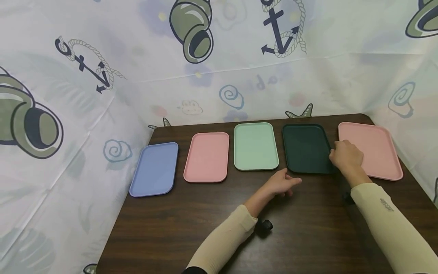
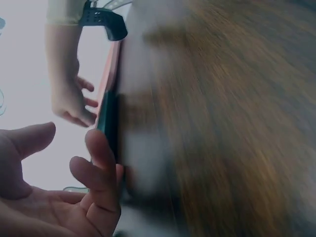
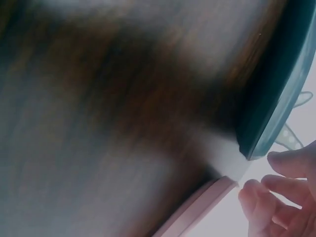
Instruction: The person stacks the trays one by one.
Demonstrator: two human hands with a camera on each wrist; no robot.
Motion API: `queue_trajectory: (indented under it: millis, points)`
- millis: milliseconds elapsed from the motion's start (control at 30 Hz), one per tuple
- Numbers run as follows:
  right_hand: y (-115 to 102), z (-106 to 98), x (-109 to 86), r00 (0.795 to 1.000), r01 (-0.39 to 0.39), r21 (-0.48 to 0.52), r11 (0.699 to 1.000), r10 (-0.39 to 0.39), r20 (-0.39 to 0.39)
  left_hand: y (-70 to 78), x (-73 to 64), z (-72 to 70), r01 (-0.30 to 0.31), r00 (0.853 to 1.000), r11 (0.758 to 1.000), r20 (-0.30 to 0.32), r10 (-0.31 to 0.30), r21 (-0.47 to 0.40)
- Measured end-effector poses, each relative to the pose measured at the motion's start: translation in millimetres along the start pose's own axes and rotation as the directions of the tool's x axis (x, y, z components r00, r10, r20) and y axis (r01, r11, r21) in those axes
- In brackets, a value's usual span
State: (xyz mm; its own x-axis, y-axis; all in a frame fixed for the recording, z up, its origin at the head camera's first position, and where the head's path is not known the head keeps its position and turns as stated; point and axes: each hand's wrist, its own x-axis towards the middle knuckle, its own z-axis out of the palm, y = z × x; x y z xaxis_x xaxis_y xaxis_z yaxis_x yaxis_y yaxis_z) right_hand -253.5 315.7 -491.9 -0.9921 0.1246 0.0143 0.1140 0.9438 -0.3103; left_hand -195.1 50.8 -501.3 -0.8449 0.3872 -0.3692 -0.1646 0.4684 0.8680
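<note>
My left hand (image 1: 280, 183) hovers just in front of the near edge of a dark green tray (image 1: 305, 148), fingers loosely extended and holding nothing. My right hand (image 1: 347, 156) is over the gap between that tray and a large pink tray (image 1: 374, 150), overlapping both in the head view. In the right wrist view the thumb and loosely bent fingers (image 3: 289, 186) are close to the dark green tray's corner, with nothing between them. The dark green tray (image 2: 109, 118) shows edge-on beyond the left fingertips in the left wrist view.
Left of the dark green tray, a mint green tray (image 1: 256, 146), a smaller pink tray (image 1: 207, 158) and a blue tray (image 1: 154, 170) form a row on the brown table (image 1: 178, 228). A patterned white curtain (image 1: 143, 68) hangs behind and beside the table.
</note>
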Motion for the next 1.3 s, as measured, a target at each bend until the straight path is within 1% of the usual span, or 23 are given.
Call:
queue_trajectory:
  millis: [100, 167, 300, 400, 533, 633, 700, 800, 867, 933, 1033, 1133, 1200, 1300]
  points:
    - [-3.1, -1.0, 4.6, 0.999, 0.004, -0.006, 1.0, -0.004, 0.033, 3.4, 7.2, 5.8, -0.007, 1.0, 1.0, -0.029, 0.007, -0.012]
    - [-4.3, -1.1, 7.6, 0.998, -0.004, -0.012, 1.0, 0.004, 0.06, 5.8, 10.2, 9.1, -0.004, 0.999, 1.0, -0.049, 0.004, -0.005]
    - [-4.9, 0.0, 12.6, 0.995, -0.02, -0.014, 1.0, 0.021, 0.095, 9.1, 13.8, 14.1, 0.034, 0.995, 0.999, -0.098, -0.032, 0.017]
    - [-3.4, 0.3, 14.8, 0.994, -0.021, -0.015, 1.0, 0.022, 0.109, 10.1, 17.9, 17.6, 0.065, 0.988, 0.998, -0.139, -0.067, -0.019]
    - [-1.7, 0.2, 15.0, 0.993, -0.012, -0.011, 1.0, 0.013, 0.12, 8.7, 23.6, 20.0, 0.072, 0.98, 0.995, -0.179, -0.082, -0.063]
    - [0.0, -1.3, 12.7, 0.992, -0.008, 0.009, 1.0, 0.007, 0.127, 7.0, 26.3, 20.1, 0.069, 0.979, 0.996, -0.188, -0.079, -0.057]
    - [0.8, -4.0, 9.6, 0.99, -0.01, 0.04, 0.999, 0.005, 0.139, 6.0, 27.1, 19.3, 0.064, 0.977, 0.996, -0.198, -0.077, -0.069]
    - [2.6, -9.4, 3.5, 0.986, -0.019, 0.113, 0.993, 0.0, 0.165, 2.8, 26.8, 17.0, 0.043, 0.968, 0.995, -0.244, -0.063, -0.086]
    - [4.5, -12.5, -1.1, 0.981, -0.021, 0.185, 0.982, -0.016, 0.194, -0.7, 25.5, 14.6, 0.016, 0.954, 0.994, -0.295, -0.048, -0.111]
    - [7.3, -14.5, -5.5, 0.975, -0.023, 0.261, 0.965, -0.036, 0.219, -4.9, 22.8, 11.7, -0.014, 0.939, 0.988, -0.34, -0.039, -0.154]
    - [11.9, -15.0, -11.6, 0.967, -0.034, 0.372, 0.928, -0.064, 0.248, -11.3, 17.1, 6.9, -0.072, 0.927, 0.969, -0.374, -0.023, -0.238]
    - [15.5, -14.1, -18.0, 0.961, -0.059, 0.447, 0.893, -0.071, 0.268, -16.9, 10.7, 1.9, -0.12, 0.929, 0.945, -0.371, -0.003, -0.306]
    - [16.4, -14.4, -23.3, 0.952, -0.073, 0.482, 0.873, -0.082, 0.294, -20.6, 6.5, -1.6, -0.16, 0.927, 0.924, -0.374, 0.02, -0.348]
    - [15.4, -13.3, -32.3, 0.94, -0.076, 0.531, 0.844, -0.116, 0.32, -25.5, -3.2, -8.0, -0.197, 0.927, 0.903, -0.371, 0.045, -0.383]
